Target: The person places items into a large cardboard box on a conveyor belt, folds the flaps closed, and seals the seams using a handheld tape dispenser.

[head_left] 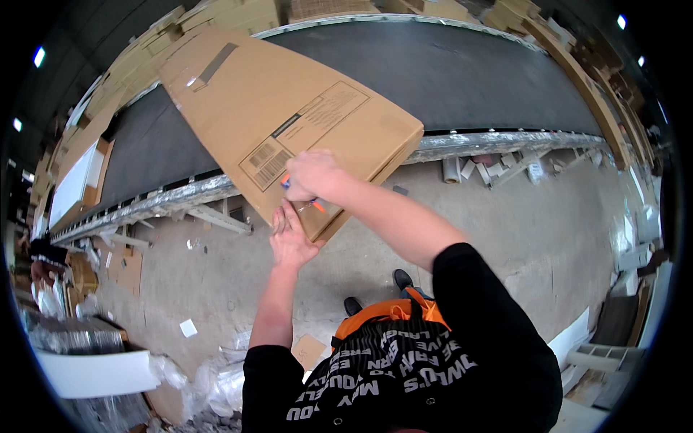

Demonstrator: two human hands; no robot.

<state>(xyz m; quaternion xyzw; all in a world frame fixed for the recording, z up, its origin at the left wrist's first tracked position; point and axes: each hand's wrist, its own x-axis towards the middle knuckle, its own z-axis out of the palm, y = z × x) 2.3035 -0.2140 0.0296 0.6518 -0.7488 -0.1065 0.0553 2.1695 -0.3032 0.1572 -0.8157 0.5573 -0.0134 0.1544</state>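
Observation:
A long, flat cardboard box [238, 108] lies slantwise across the conveyor belt, its near end jutting over the frame toward me. My right hand [314, 175] is closed on a small blue and orange tool [317, 206] above the box's top near that end; the fingers cover most of it, so its kind is unclear. Just below, my left hand [292, 237] grips the box's near end, with fingers on the top face and the thumb by the edge. A printed label panel [325, 108] and a strip of grey tape [216, 65] mark the top.
The dark conveyor belt [462, 72] runs left to right behind a metal rail [505, 141]. Stacked cartons [231, 14] line the far side. A white panel in cardboard [76, 180] sits at the belt's left. Crumpled plastic wrap [220, 382] and scraps litter the concrete floor [491, 238].

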